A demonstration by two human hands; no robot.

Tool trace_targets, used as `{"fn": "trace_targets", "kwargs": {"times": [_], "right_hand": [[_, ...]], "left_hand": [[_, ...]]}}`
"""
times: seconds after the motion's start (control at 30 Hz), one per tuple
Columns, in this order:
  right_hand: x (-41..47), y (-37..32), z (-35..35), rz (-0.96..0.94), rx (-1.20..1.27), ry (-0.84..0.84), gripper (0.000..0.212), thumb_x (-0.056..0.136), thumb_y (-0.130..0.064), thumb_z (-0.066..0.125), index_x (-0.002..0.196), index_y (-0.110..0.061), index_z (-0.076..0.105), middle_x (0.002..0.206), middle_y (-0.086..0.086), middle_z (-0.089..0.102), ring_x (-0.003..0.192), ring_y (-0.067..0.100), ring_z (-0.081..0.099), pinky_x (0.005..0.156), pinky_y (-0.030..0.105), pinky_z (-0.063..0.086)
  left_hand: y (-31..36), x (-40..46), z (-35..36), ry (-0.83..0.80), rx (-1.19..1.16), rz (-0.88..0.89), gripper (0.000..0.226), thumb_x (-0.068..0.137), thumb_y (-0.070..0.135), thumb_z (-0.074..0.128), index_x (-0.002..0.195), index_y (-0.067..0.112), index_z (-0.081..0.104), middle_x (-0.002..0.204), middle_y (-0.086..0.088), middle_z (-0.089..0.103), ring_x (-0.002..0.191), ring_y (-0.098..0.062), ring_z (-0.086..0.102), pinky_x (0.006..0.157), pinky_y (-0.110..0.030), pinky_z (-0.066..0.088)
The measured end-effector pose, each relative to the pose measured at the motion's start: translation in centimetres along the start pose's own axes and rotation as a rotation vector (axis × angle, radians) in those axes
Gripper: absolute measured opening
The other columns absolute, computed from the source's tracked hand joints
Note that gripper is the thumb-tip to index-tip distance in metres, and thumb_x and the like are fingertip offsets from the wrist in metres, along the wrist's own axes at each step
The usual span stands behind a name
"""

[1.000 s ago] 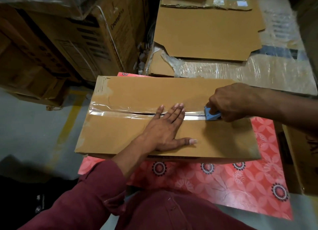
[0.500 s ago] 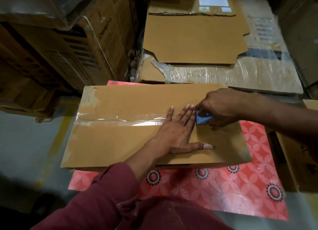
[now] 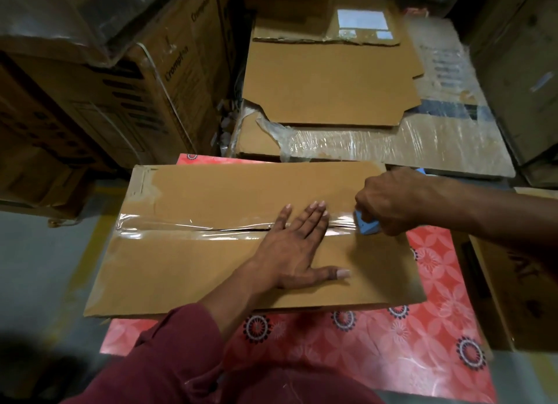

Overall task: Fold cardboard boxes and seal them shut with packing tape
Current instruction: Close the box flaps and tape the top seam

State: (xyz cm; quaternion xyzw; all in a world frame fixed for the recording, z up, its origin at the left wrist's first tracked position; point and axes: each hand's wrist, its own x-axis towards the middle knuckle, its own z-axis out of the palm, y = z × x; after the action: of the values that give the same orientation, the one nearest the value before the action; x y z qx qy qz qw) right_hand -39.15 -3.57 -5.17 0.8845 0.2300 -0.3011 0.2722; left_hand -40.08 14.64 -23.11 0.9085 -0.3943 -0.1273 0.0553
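Head view: your box (image 3: 211,270) lies flat at centre on the red mat (image 3: 392,349). Your left hand (image 3: 297,246) is spread flat across the seam, fingers straight, pointing to 12 o'clock, thumb out to 3, pressing the clear tape (image 3: 193,227) down. At 3 o'clock of it, your right hand (image 3: 389,199) curls round the blue dispenser (image 3: 365,225), right on the tape line. Flat cardboard (image 3: 329,86) sits at 12 o'clock, well apart from the box.
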Motion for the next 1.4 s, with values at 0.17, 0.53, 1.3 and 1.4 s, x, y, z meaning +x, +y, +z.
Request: {"fn": "trace_targets", "kwargs": {"times": [0.17, 0.53, 1.3, 1.4], "right_hand": [[-0.3, 2.7, 2.7, -0.026, -0.056, 0.025, 0.032, 0.082, -0.043, 0.065, 0.112, -0.032, 0.067, 0.107, -0.008, 0.069, 0.104, 0.02, 0.067, 0.086, 0.04, 0.058], [-2.2, 5.3, 8.1, -0.082, 0.205, 0.178, 0.069, 0.092, -0.056, 0.056, 0.156, -0.042, 0.036, 0.167, -0.008, 0.029, 0.14, 0.02, 0.047, 0.105, 0.041, 0.048], [-4.8, 11.7, 16.0, -0.101, 0.211, 0.221, 0.059, 0.097, -0.053, 0.059, 0.152, -0.054, 0.037, 0.143, -0.011, 0.051, 0.116, 0.009, 0.058, 0.082, 0.028, 0.053], [-4.4, 11.4, 16.5, -0.098, 0.217, 0.226, 0.061, 0.096, -0.049, 0.062, 0.151, -0.053, 0.038, 0.141, -0.01, 0.052, 0.113, 0.011, 0.059, 0.082, 0.03, 0.054]], "left_hand": [[0.5, 0.2, -0.5, -0.016, -0.006, -0.035, 0.127, 0.075, 0.102, 0.004, 0.166, 0.014, -0.009, 0.173, -0.002, -0.021, 0.158, -0.014, -0.024, 0.123, -0.062, -0.013], [7.7, 5.0, -0.9, 0.093, -0.049, 0.05, 0.127, 0.082, 0.098, 0.023, 0.166, 0.006, 0.001, 0.175, -0.009, -0.008, 0.159, -0.016, -0.022, 0.122, -0.066, -0.014], [7.9, 4.9, -0.1, 0.055, 0.024, 0.043, 0.117, 0.086, 0.097, 0.015, 0.167, 0.016, -0.006, 0.173, 0.002, -0.019, 0.157, -0.009, -0.024, 0.127, -0.057, -0.008], [7.9, 5.0, -0.1, 0.053, 0.042, 0.046, 0.116, 0.086, 0.096, 0.014, 0.167, 0.017, -0.006, 0.173, 0.002, -0.02, 0.157, -0.009, -0.024, 0.127, -0.056, -0.009]]}}
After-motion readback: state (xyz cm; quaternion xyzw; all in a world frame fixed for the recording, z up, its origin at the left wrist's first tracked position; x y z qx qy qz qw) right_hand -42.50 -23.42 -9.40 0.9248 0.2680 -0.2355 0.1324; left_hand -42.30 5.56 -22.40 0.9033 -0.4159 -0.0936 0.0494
